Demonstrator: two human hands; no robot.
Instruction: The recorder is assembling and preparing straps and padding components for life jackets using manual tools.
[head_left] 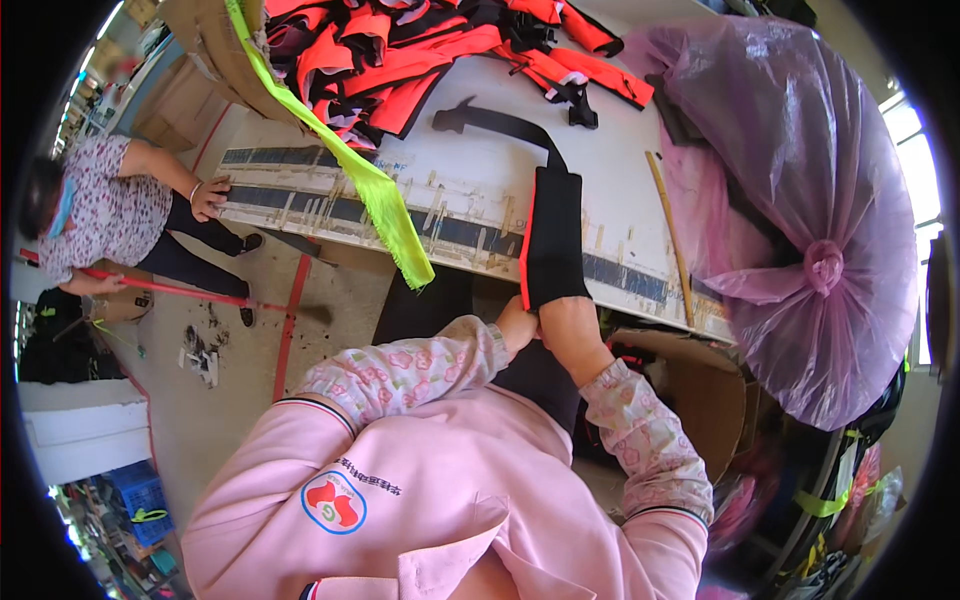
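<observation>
Mostly beyond right grip (566,318), black band (556,235)

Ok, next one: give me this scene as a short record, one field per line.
Left hand: at the near end of the black panel, fingers largely hidden
Right hand: at the same end, fingertips out of sight
Panel: orange-red left edge, narrow black strap beyond
About the table: orange-and-black pile, yellow-green strip, thin stick
Right side: tied purple bag
Left side: co-worker holding red pole

The window (908,160) at right glares white, the purple bag (850,180) shines, and edges bow into blackness.
</observation>
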